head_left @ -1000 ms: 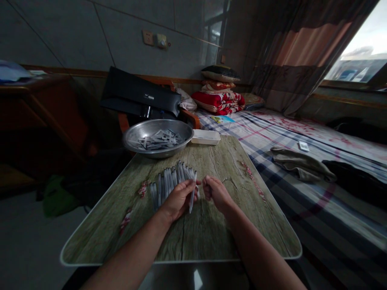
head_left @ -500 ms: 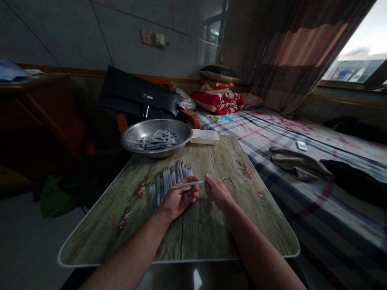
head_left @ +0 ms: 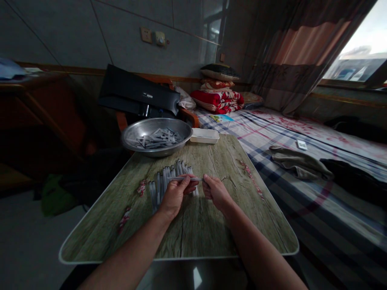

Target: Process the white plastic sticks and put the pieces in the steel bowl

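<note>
A slim, translucent pen lies nearly level between my two hands above the table. My left hand is closed on it, the thumb pressing along its middle and the left end sticking out past the fingers. At the other end my right hand pinches the tip between thumb and curled fingers; anything small in that grip is hidden. Behind and left of my left hand, a row of similar pens with dark ends lies side by side on the wood-patterned table, partly covered by the hand.
At the table's far left stands a metal basin full of loose pen parts. Beside it sits a white tray. A bed with folded bedding runs along the right. A black monitor-like panel leans on a chair behind the basin.
The pen has swung from upright in my left hand to level, and its right end now meets my right hand. My left thumb has come down over it.
</note>
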